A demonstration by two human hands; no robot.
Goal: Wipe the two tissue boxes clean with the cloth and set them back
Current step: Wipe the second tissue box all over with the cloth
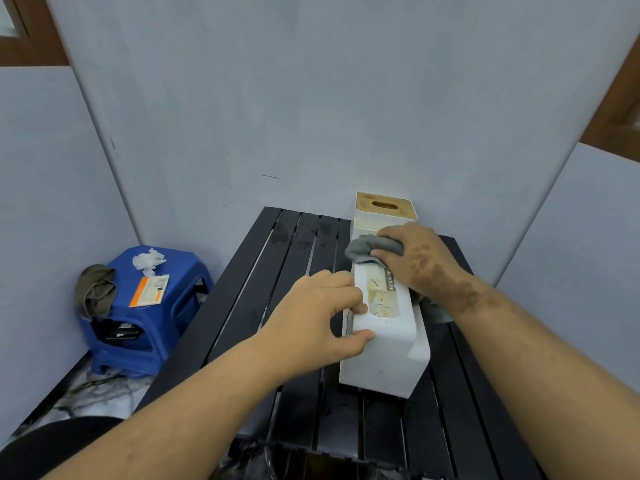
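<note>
A white tissue box (384, 355) lies on its side on the black slatted table (298, 258), a worn label facing up. My left hand (322, 310) grips its near left edge, thumb on the top face. My right hand (420, 259) presses a grey cloth (367, 251) onto the far end of that box. Behind it, against the wall, stands a second white tissue box with a wooden slotted lid (384, 206), upright and partly hidden by my right hand.
A blue plastic stool (138, 323) stands on the floor to the left of the table, carrying an olive rag (97, 292), a crumpled white tissue (149, 259) and an orange-and-white packet (150, 291). Grey wall panels close in behind and on both sides.
</note>
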